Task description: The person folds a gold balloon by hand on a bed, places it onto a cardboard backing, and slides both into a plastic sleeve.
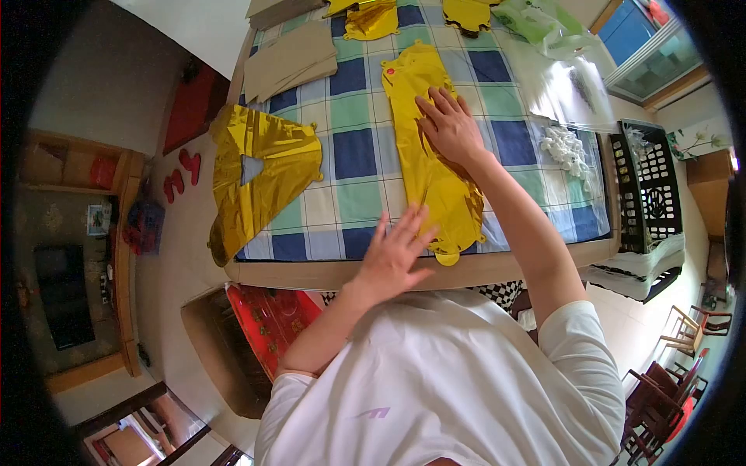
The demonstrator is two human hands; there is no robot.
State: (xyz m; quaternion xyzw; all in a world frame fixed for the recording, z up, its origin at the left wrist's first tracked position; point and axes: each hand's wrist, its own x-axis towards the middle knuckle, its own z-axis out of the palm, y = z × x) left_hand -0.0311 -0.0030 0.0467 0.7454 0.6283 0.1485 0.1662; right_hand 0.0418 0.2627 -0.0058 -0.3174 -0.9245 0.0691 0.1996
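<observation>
A long gold foil balloon (417, 167), flat and folded lengthwise, lies on the checked cloth in front of me, with a small red dot near its far end. My right hand (453, 130) rests flat on its upper half, fingers stretched out. Near the balloon's lower left edge is my left hand (394, 258), open with fingers spread, its fingertips overlapping the foil in this view. To the left, a gold foil balloon shaped like a letter A (268, 175) lies flat, its lower corner hanging past the table edge.
Stacked grey cardboard sheets (291, 64) sit at the far left. More gold foil pieces (371, 21) lie at the back. On the right are clear plastic bags (571, 89), a pile of small white items (566, 151) and a black crate (649, 182). An open carton (203, 342) stands below left.
</observation>
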